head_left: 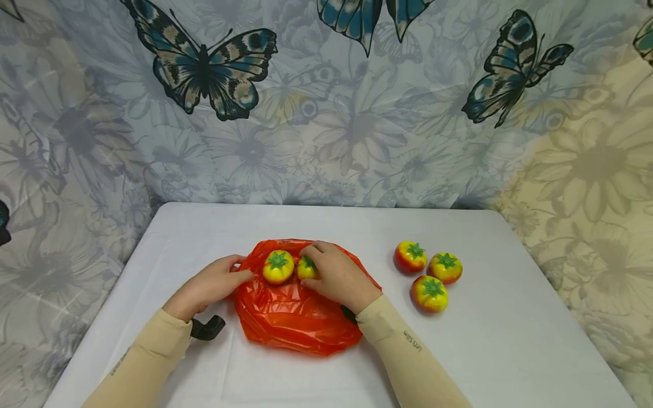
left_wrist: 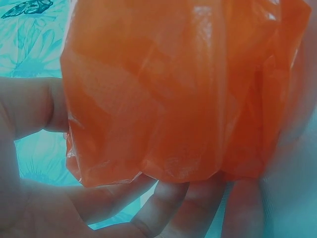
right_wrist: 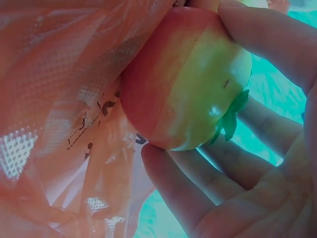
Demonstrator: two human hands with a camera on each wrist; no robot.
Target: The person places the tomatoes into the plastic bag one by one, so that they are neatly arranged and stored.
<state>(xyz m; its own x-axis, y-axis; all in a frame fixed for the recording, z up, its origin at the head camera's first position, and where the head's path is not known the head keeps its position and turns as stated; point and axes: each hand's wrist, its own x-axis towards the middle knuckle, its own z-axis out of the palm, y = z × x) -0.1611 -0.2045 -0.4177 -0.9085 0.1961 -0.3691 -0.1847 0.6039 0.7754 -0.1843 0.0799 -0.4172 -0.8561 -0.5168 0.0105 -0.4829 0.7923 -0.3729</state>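
A red plastic bag lies spread on the white table. My left hand grips the bag's left edge; in the left wrist view the orange-looking bag sits between thumb and fingers. My right hand holds a red-and-yellow tomato with a green leafy top, over the bag. In the right wrist view, fingertips and thumb close round this tomato, beside the bag's crumpled plastic. Another tomato rests on the bag between both hands.
To the right of the bag, three more tomatoes stand close together on the white table. A butterfly-and-flower patterned cloth hangs behind the table's far edge. Dark straps show near the wrists.
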